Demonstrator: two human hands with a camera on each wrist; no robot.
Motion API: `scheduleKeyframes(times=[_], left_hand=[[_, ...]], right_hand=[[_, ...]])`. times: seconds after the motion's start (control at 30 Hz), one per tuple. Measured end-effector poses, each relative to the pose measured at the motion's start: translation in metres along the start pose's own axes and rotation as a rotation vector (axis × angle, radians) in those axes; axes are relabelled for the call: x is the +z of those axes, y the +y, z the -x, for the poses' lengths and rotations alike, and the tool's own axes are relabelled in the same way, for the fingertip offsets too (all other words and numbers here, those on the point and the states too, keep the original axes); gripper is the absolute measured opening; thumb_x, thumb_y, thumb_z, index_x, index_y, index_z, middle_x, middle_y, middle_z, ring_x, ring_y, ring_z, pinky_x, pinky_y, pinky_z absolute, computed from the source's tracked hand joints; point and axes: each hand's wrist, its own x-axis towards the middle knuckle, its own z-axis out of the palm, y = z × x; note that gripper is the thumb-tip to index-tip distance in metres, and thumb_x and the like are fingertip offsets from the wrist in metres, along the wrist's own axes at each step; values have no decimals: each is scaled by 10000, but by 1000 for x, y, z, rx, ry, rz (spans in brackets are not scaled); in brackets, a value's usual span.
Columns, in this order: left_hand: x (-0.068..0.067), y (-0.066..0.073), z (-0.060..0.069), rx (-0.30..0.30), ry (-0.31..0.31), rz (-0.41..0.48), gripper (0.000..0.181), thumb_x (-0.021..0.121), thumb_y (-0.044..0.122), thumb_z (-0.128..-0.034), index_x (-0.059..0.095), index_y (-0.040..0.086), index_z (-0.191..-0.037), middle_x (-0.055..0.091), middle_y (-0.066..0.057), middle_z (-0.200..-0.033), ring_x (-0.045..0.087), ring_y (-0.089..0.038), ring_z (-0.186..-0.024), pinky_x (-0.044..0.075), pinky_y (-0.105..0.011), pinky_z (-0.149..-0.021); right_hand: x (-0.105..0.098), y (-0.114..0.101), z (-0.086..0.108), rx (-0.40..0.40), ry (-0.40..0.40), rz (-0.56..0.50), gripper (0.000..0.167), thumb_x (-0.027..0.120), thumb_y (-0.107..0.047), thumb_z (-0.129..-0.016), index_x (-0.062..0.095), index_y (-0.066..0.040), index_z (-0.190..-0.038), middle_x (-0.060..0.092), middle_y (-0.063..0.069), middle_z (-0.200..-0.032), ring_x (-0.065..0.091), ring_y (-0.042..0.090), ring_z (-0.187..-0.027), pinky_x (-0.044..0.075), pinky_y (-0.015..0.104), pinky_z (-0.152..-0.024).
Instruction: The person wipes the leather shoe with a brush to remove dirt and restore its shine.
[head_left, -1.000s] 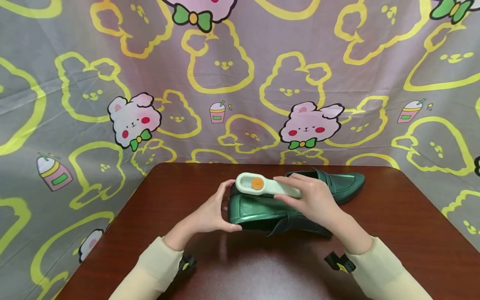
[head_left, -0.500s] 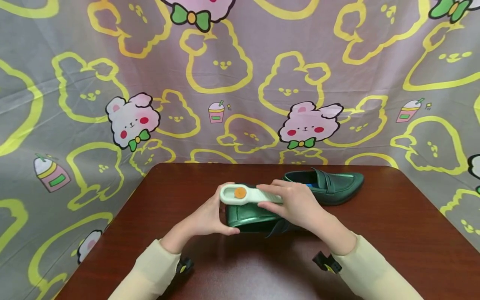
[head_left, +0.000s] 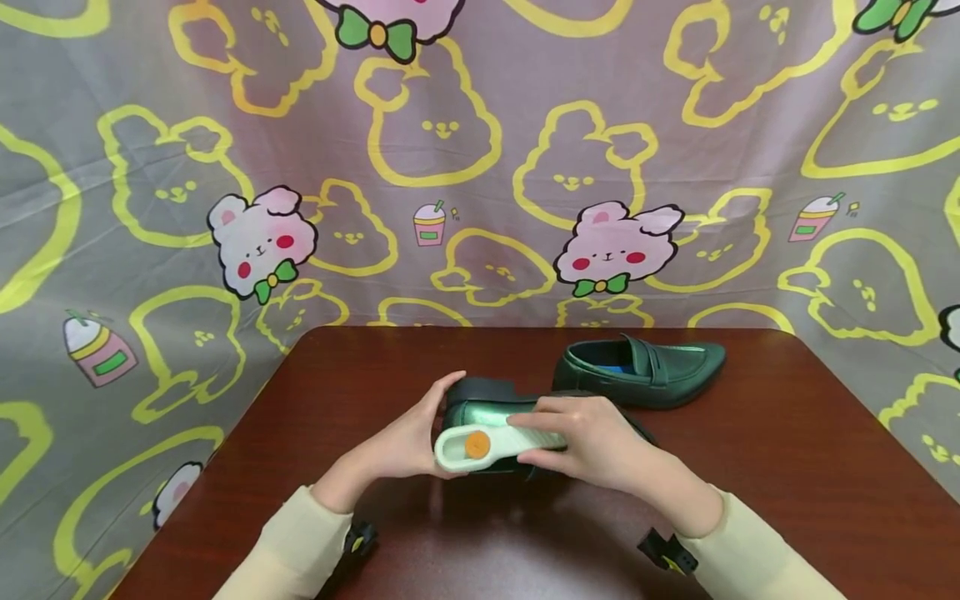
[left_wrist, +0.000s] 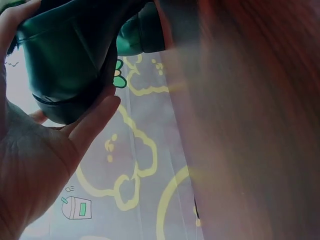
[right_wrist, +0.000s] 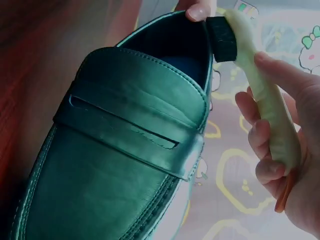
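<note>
My left hand (head_left: pixel 397 437) grips a green loafer (head_left: pixel 480 410) round its heel end, thumb and fingers on either side. The shoe is tipped, its dark heel block (head_left: pixel 480 390) up and its opening facing me. In my right hand (head_left: pixel 603 437) is a pale green shoe brush (head_left: pixel 501 442) with an orange round button on its head. The right wrist view shows its dark brush pad (right_wrist: pixel 221 39) against the shoe's side near the opening rim, beside a left fingertip (right_wrist: pixel 198 12). The left wrist view shows the heel (left_wrist: pixel 60 65) within my left hand (left_wrist: pixel 37 160).
A matching green loafer (head_left: pixel 682 377) stands upright at the back right of the brown table (head_left: pixel 360 358), something blue inside it. Behind the table hangs a grey curtain (head_left: pixel 495 183) with cartoon prints. A dark wrist camera (head_left: pixel 667 552) sits at the right cuff.
The brush in my right hand has gone left, then down towards me across the heel's side. The held loafer has tilted, showing more heel block. The other loafer is less covered.
</note>
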Motion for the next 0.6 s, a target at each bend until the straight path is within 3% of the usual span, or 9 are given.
scheduleKeyframes(times=[0.07, 0.3, 0.4, 0.5, 0.6], left_hand=[[0, 0, 1, -12, -6, 17, 1219, 922, 212, -644, 84, 186, -1528, 412, -39, -1325, 500, -184, -1141, 452, -335, -929], [1, 0, 2, -76, -34, 86, 1176, 894, 194, -678, 61, 148, -1507, 333, -100, -1365, 443, -240, -1192, 445, -342, -949], [3, -2, 3, -100, -42, 91, 1164, 888, 197, -691, 52, 150, -1500, 324, -116, -1362, 432, -252, -1195, 440, -357, -952], [4, -3, 1, -106, -27, 72, 1152, 890, 224, -697, 59, 163, -1494, 328, -106, -1366, 424, -236, -1202, 430, -371, -964], [4, -2, -2, -92, -3, 47, 1151, 901, 242, -684, 78, 177, -1486, 356, -90, -1353, 435, -214, -1192, 418, -386, -970]], right_hand=[[0, 2, -1, 33, -1, 7, 384, 805, -354, -797, 726, -174, -1127, 618, -74, -861, 508, 32, -666, 428, 182, -559], [-7, 23, 1, 284, 42, 105, 413, 815, -340, -786, 724, -172, -1152, 614, -61, -836, 479, 51, -610, 393, 224, -509], [-10, 26, 5, 348, 68, 105, 421, 831, -309, -771, 726, -159, -1151, 597, -56, -813, 455, 52, -588, 382, 233, -493], [-11, 23, 8, 308, 83, 52, 417, 837, -294, -767, 725, -173, -1150, 602, -84, -839, 464, 33, -614, 394, 222, -507], [-9, 15, 9, 171, 64, -13, 401, 823, -324, -782, 723, -182, -1144, 617, -102, -880, 496, 19, -665, 417, 188, -547]])
